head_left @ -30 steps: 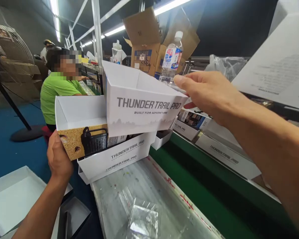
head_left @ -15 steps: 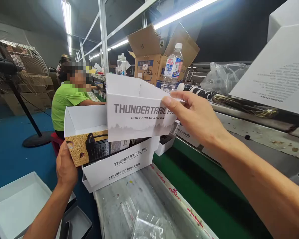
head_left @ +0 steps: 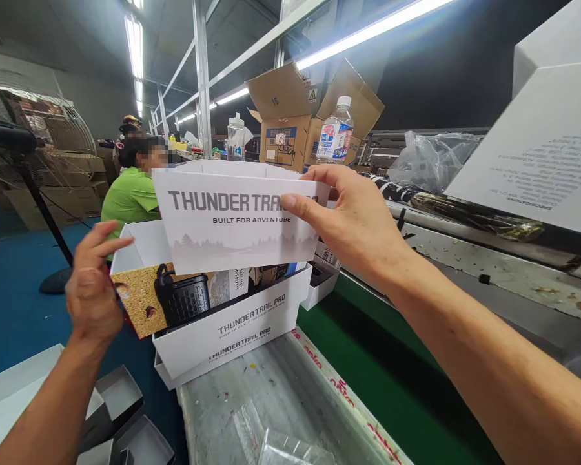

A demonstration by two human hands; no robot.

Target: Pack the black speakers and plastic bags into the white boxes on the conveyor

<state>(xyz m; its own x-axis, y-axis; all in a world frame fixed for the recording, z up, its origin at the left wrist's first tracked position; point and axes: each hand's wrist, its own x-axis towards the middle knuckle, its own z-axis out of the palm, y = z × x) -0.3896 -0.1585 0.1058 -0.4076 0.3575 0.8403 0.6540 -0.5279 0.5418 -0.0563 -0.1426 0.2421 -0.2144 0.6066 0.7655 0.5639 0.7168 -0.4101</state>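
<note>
My right hand [head_left: 356, 213] grips the right end of a white open-topped box [head_left: 242, 236] printed "THUNDER TRAIL PRO, BUILT FOR ADVENTURE". That box is held slightly tilted in front of and above a box with a picture print [head_left: 140, 300], whose white inside shows. My left hand [head_left: 94, 284] is beside the left end of the picture box, fingers apart; whether the palm touches the box is hidden. Beneath them are nested white boxes [head_left: 242, 323] lettered "PORTABLE RUGGED SPEAKER", resting at the far end of a grey worktop [head_left: 223, 400].
A green conveyor belt [head_left: 368, 361] runs along the right. Open boxes [head_left: 140, 439] lie low at left. Beyond are a water bottle [head_left: 336, 132], a cardboard carton [head_left: 285, 139], a plastic bag [head_left: 430, 158], a fan stand [head_left: 43, 226] and a person in a green shirt [head_left: 128, 197].
The lettered box in my right hand has moved left and a little lower over the picture box. My left hand has loosened from that box's corner, its fingers lifting and spreading.
</note>
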